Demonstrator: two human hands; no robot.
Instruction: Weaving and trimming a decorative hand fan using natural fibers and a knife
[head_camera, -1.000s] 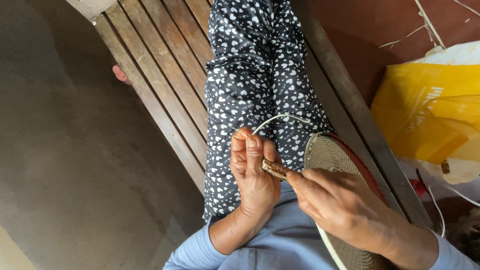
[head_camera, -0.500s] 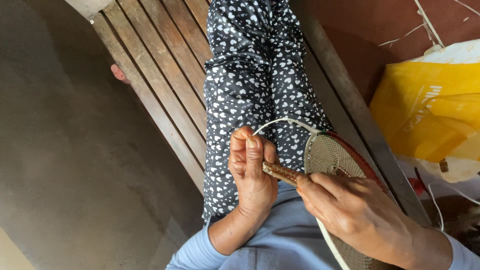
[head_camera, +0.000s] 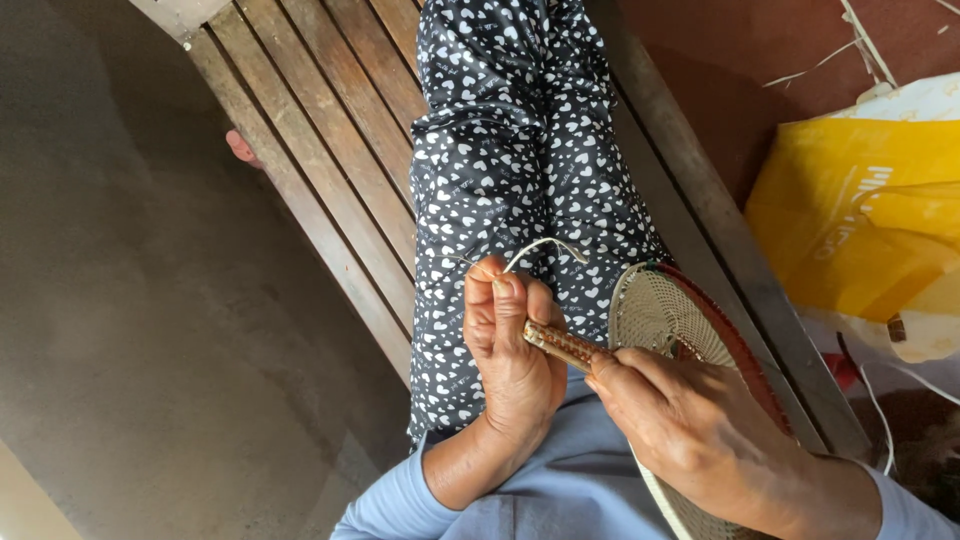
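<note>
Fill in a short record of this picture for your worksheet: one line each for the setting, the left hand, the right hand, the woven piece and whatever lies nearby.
Setting: person seated on a slatted wooden bench, legs in heart-print trousers
Left hand: pinches a pale strand between thumb and fingertips
Right hand: grips a brown-handled tool
Woven piece: round pale woven disc with a dark red rim, partly under the right hand
Nearby: yellow bag beside the bench
</note>
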